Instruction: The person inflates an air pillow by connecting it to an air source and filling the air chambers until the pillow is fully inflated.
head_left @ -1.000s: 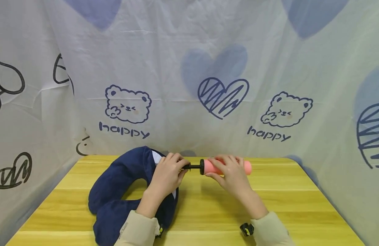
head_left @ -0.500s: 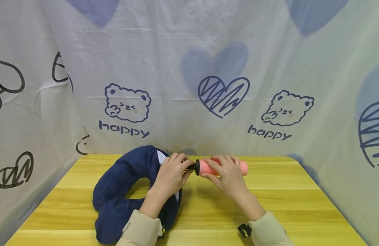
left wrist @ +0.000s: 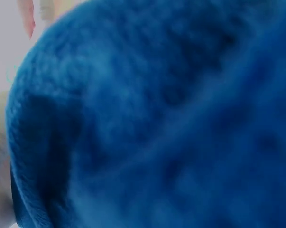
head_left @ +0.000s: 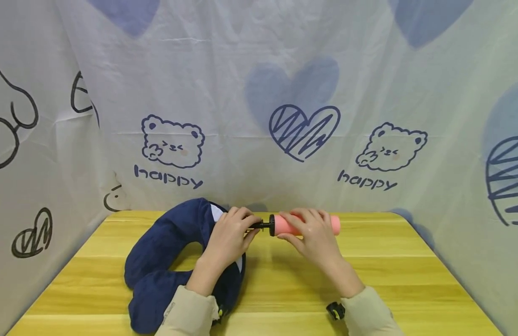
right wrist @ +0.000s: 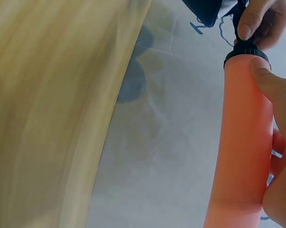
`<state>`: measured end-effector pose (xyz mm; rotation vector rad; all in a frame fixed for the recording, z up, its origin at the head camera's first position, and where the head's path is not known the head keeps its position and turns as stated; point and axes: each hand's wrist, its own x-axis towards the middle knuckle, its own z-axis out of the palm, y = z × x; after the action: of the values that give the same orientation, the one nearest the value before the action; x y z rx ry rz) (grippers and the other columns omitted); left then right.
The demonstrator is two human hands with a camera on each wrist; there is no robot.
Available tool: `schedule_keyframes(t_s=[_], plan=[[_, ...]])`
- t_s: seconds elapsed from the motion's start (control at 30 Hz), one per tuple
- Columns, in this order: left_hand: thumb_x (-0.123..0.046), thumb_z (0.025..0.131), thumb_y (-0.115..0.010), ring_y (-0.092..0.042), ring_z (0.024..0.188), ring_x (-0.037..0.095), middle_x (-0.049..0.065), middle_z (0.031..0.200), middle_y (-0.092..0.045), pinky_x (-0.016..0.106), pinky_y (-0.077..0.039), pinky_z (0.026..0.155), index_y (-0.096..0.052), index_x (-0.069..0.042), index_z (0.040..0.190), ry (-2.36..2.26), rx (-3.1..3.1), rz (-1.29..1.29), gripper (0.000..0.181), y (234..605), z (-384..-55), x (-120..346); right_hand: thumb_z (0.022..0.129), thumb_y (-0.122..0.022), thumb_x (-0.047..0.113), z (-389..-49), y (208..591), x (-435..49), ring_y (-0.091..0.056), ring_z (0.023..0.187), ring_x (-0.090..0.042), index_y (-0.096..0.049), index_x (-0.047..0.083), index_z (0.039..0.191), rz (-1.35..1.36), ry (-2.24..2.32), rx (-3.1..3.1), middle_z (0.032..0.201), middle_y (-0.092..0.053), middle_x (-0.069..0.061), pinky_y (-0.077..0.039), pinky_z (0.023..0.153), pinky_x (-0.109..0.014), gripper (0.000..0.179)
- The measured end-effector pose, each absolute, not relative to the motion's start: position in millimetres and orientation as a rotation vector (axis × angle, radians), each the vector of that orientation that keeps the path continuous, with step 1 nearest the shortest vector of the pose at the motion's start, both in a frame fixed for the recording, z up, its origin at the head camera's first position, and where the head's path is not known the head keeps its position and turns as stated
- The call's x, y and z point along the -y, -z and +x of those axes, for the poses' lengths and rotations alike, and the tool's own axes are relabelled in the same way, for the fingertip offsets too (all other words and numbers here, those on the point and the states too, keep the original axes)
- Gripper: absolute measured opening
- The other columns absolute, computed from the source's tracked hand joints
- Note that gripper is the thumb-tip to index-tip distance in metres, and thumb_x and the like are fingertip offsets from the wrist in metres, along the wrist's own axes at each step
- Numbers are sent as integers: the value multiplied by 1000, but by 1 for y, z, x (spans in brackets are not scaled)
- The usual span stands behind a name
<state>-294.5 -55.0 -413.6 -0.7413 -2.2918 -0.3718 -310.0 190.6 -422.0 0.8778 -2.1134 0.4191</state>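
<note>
A pink hand pump (head_left: 280, 226) with a black collar lies level between the two hands, above the table. My right hand (head_left: 318, 240) wraps its fingers and thumb round the pink barrel. The left hand (head_left: 227, 238) pinches the pump's black end, and a short stretch of black rod shows between that hand and the collar. Beside and under the left forearm is a navy plush neck pillow (head_left: 158, 247) with white patches; the pump's black end meets its right edge, but the join is hidden by the fingers. Blue plush (left wrist: 133, 95) fills most of the left wrist view.
The wood-grain table (head_left: 368, 270) reaches back to a white curtain (head_left: 242, 172) printed with hearts and bears, which also hangs at both sides. A small black device (head_left: 336, 310) sits by the right sleeve (head_left: 368, 312).
The pump's rod was well out a second ago, pushed almost fully in at half a second, and now shows partly again as the barrel has shifted relative to the left hand.
</note>
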Motion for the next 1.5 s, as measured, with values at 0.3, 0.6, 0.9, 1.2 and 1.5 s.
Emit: schedule_keyframes(t_s=[0.3, 0.6, 0.9, 1.2, 1.5], plan=[[-17, 89, -84, -61, 99, 28, 3, 107, -69, 46, -51, 85, -79, -15, 111, 386, 2301, -679, 22, 416, -296, 69, 81, -88, 40, -312, 419, -203, -61, 115, -34, -74, 17, 131, 804, -441, 2214, 119, -70, -9, -38, 101, -58, 57], [-15, 91, -82, -62, 101, 28, 3, 110, -70, 46, -51, 86, -78, -15, 113, 402, 2342, -583, 22, 410, -296, 89, 85, -85, 36, -318, 413, -226, -59, 120, -37, -71, 16, 135, 724, -437, 2279, 126, -67, -12, -34, 107, -60, 55], [-17, 92, -82, -61, 99, 27, 4, 108, -69, 45, -50, 82, -78, -15, 112, 383, 2345, -618, 21, 411, -295, 80, 88, -82, 36, -315, 415, -220, -59, 119, -37, -69, 15, 136, 762, -384, 2262, 126, -67, -12, -36, 105, -60, 54], [-20, 91, -83, -60, 92, 25, 2, 99, -68, 45, -53, 84, -77, -15, 105, 337, 2293, -721, 16, 416, -291, 53, 93, -72, 48, -309, 427, -191, -62, 106, -36, -73, 12, 130, 887, -356, 2095, 114, -68, -12, -41, 93, -60, 52], [-19, 91, -83, -60, 94, 25, 4, 99, -67, 44, -52, 86, -77, -13, 107, 345, 2281, -742, 19, 416, -289, 46, 96, -65, 52, -306, 428, -183, -62, 105, -37, -73, 12, 129, 915, -372, 2045, 113, -68, -12, -41, 92, -61, 53]])
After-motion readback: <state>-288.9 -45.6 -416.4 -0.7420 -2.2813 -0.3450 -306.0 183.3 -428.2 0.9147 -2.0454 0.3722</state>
